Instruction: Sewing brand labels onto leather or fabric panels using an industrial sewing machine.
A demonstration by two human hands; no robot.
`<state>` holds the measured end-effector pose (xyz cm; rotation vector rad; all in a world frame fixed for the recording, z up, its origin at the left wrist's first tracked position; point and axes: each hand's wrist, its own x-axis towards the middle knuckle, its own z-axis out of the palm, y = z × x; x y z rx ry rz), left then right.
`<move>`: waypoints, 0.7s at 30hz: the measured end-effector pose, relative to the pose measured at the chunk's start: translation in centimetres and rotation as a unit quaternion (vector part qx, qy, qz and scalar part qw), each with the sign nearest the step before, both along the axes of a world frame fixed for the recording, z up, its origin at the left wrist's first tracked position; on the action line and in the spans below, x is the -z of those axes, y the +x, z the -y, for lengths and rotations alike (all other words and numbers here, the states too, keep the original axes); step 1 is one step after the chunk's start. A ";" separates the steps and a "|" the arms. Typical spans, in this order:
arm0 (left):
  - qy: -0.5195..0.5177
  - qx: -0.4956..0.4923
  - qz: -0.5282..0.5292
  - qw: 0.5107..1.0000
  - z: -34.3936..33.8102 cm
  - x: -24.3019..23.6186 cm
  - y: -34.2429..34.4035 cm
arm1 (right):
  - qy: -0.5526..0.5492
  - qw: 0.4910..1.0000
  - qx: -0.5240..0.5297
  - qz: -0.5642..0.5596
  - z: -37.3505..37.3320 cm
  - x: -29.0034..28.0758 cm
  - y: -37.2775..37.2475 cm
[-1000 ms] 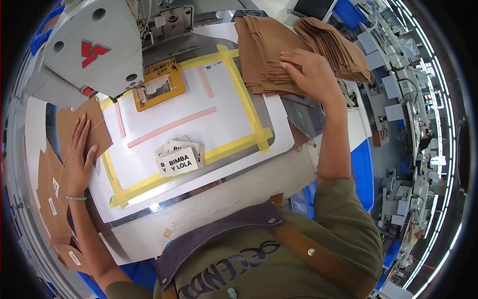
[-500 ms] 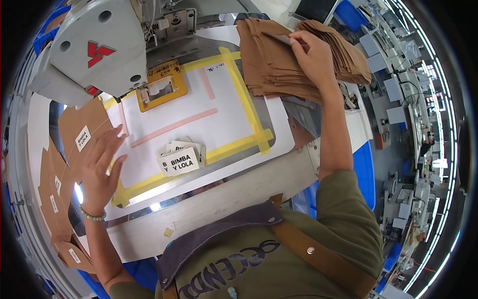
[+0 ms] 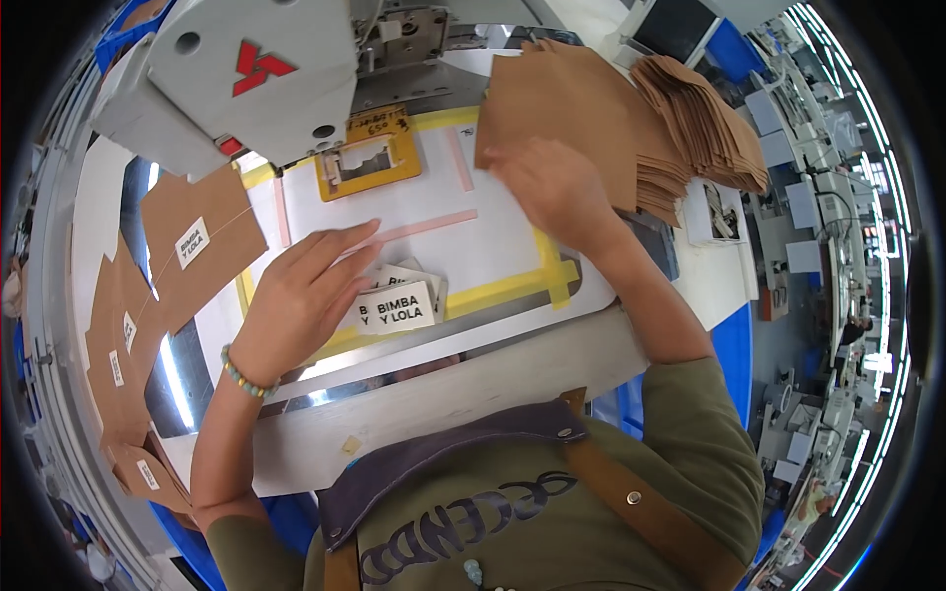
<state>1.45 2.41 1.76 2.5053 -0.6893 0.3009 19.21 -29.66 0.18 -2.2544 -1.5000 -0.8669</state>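
My right hand (image 3: 547,187), slightly blurred, grips the lower left corner of a brown piece (image 3: 552,108) lifted from the right-hand stack (image 3: 660,187). My left hand (image 3: 305,286) hovers over the white board (image 3: 305,246), fingers apart and slightly bent, beside a small pile of white printed labels (image 3: 399,305). Yellow tape (image 3: 557,286) frames the board, which has pink strips (image 3: 429,222) on it. A yellow-framed template (image 3: 370,167) sits under the grey sewing machine head (image 3: 256,79). At the left lies a brown piece (image 3: 202,266) with a white label on it.
More labelled brown pieces (image 3: 118,394) lie at the far left. A second brown stack (image 3: 709,128) and a small box of metal parts (image 3: 711,212) are at the right. Blue bins (image 3: 631,404) show below the table edge. Rows of machines (image 3: 818,256) stand beyond.
My right hand has moved down and left with a brown piece from the stack. My left hand has left the labelled piece at the left and moved right toward the label pile.
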 end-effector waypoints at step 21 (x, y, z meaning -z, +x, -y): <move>0.088 -0.089 -0.064 0.990 -2.1 3.1 -2.4 | -0.131 0.980 -0.062 -0.133 -4.8 -0.7 -2.6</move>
